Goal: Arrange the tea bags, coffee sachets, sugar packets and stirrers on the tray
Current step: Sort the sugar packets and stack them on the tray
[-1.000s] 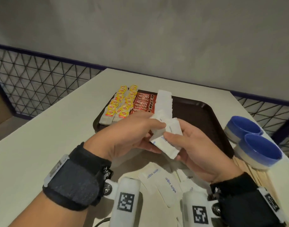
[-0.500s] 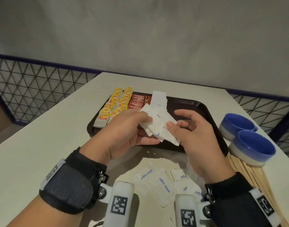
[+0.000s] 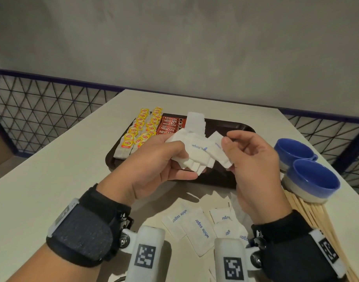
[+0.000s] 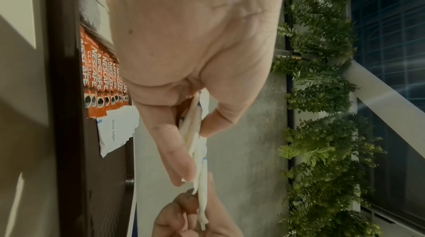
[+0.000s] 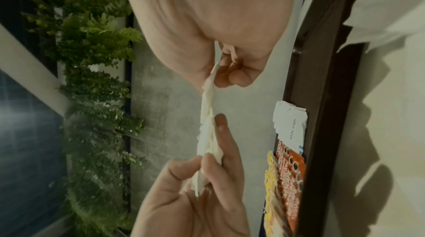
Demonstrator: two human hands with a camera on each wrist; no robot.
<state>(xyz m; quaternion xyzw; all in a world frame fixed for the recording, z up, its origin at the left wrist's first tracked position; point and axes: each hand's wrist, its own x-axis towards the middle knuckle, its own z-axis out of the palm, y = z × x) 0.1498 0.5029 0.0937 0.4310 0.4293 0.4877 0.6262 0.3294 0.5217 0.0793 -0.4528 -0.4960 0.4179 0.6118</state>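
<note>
Both hands hold a fanned bunch of white sugar packets above the near part of the dark brown tray. My left hand grips the bunch's left end between thumb and fingers. My right hand pinches its right end. On the tray lie two rows of yellow tea bags, red coffee sachets and a row of sugar packets. More loose sugar packets lie on the table near me. Wooden stirrers lie at the right.
Two blue cups stand on the white table right of the tray, next to the stirrers. A wire mesh fence runs behind the table. The tray's right half is bare.
The hands have spread the sugar packets from a tight clump into a wider fan. My right hand has shifted to the right along the bunch.
</note>
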